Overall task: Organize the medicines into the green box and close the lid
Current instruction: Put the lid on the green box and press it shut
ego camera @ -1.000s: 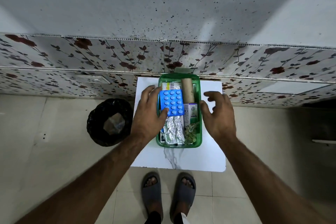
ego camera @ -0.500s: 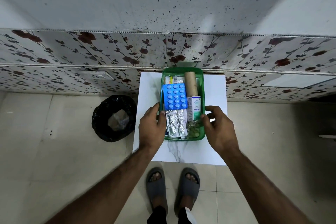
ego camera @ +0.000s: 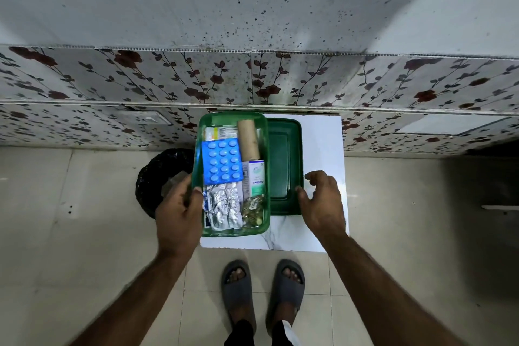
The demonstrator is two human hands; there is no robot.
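The green box is lifted and shifted to the left, over the white table's left edge. My left hand grips its left rim near the front corner. Inside lie a blue blister pack, silver foil strips, a brown cardboard tube, a white and green carton, a small carton at the back and a gold blister strip. The dark green lid lies flat on the table, to the right of the box. My right hand touches the lid's front right edge with its fingers apart.
The small white marble-patterned table stands against a floral-tiled wall. A black-lined waste bin sits on the floor to its left, partly under the box. My feet in grey slippers stand just before the table.
The box was between both hands on the table. My left hand has lifted it to the left, which uncovered the lid beneath. My right hand let go and moved to the lid.
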